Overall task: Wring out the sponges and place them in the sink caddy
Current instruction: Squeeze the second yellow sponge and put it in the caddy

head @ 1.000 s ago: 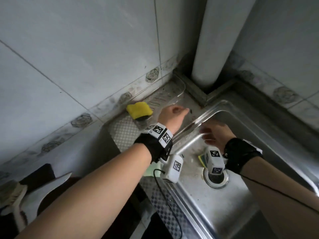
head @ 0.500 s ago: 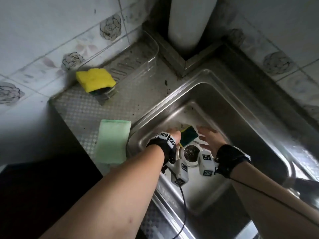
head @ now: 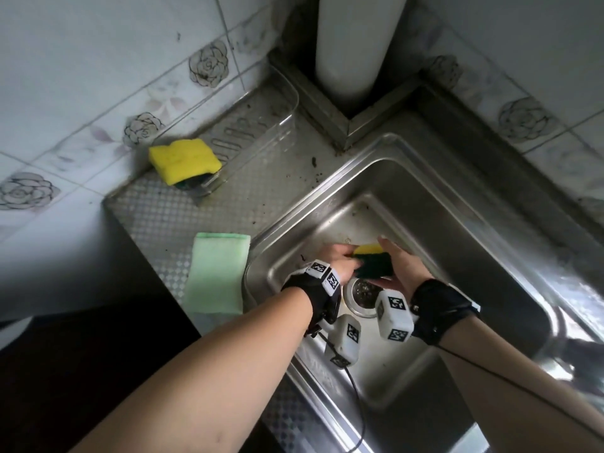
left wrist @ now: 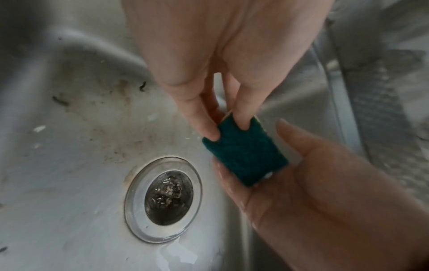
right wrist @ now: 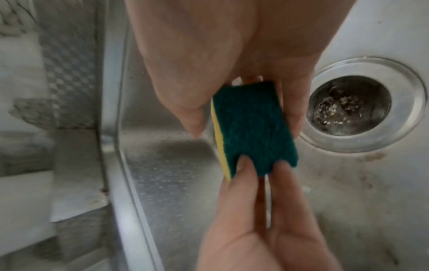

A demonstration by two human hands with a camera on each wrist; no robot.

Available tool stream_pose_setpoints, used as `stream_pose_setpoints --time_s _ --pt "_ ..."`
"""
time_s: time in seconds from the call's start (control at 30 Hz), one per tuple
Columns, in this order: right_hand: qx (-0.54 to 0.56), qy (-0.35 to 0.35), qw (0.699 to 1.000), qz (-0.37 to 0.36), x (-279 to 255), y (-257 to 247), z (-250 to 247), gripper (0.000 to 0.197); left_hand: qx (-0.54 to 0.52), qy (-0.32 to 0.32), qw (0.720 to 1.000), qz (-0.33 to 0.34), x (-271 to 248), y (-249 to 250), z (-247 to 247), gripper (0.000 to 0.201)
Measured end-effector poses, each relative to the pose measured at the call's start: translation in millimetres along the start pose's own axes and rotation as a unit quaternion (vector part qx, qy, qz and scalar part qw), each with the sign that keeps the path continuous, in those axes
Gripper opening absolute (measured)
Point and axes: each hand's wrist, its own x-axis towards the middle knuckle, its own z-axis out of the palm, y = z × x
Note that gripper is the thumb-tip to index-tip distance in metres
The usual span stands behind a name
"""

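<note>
Sponge [head: 372, 263] hangs over the drain [head: 361, 294], pinched in left grip [head: 340, 260], cradled by right grip [head: 397, 268].

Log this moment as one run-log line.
step: wringing | left hand: pinches scrub sponge | right hand: cradles it | sink caddy: one yellow sponge

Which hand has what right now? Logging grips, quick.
Left hand: pinching one end of the green-and-yellow sponge.
Right hand: cupping the sponge's other end.
</note>
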Motion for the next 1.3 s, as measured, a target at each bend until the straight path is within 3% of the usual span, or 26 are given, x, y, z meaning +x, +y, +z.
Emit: stream_pose_setpoints --time_s 0.1,0.2,0.3,0.37,0.47,0.57,0.63,0.77,0.87,0.97,1.1,1.2,1.3 --pt "-0.009 -0.008 1.000 -0.027 -20.3 -9.4 7.1 0.028 0.014 -0.002 0.999 0.044 -23.6 22.4 5.3 0.026" --pt "-0.086 0.059 0.988 -0.116 -39.1 -18.2 9.7 0.044 0.073 0.027 0.993 0.092 -52.6 54.1 19.8 0.004" --pt "-0.159 0.149 0.957 -0.190 -53.6 -20.1 -5.6 0.075 0.143 -0.001 0.980 0.135 -82.2 82.4 30.8 0.015" --pt "-0.137 0.166 0.955 -0.202 -59.5 -14.0 -16.4 0.080 0.162 -0.028 0.974 0.155 -97.1 91.7 35.4 0.024" --pt "-0.115 0.160 0.961 -0.196 -78.3 -5.8 -18.3 0.067 0.193 -0.045 0.966 0.168 -115.4 86.5 38.1 0.029" --pt "-0.078 0.138 0.963 -0.219 -99.8 -0.3 -15.6 0.044 0.200 -0.055 0.964 0.166 -126.7 79.0 36.3 0.015" --pt "-0.047 0.106 0.965 -0.236 -108.4 -1.9 -15.0 0.041 0.216 -0.044 0.957 0.189 -134.3 80.1 33.4 0.009" --pt "-0.088 0.081 0.967 -0.224 -119.8 -19.6 -13.1 0.049 0.278 0.006 0.928 0.249 -152.8 84.2 10.0 0.021" --pt "-0.145 0.093 0.950 -0.261 -126.9 -38.2 -4.4 0.037 0.233 0.046 0.931 0.276 -164.1 88.6 -21.0 0.010" --pt "-0.136 0.067 0.944 -0.293 -138.1 -64.9 26.5 0.028 0.172 0.104 0.933 0.297 -168.7 98.2 -61.4 0.018" --pt "-0.138 0.038 0.917 -0.372 -131.9 -98.1 83.6 0.032 -0.030 0.126 0.956 0.264 -169.5 106.5 -113.9 0.025" --pt "-0.160 0.018 0.908 -0.387 -120.3 -116.6 128.7 0.035 -0.185 0.164 0.941 0.229 -168.4 108.6 -153.1 0.024" --pt "-0.190 -0.013 0.907 -0.375 -100.4 -130.7 174.7 0.028 -0.190 0.226 0.927 0.230 -163.8 110.4 -190.9 0.022"
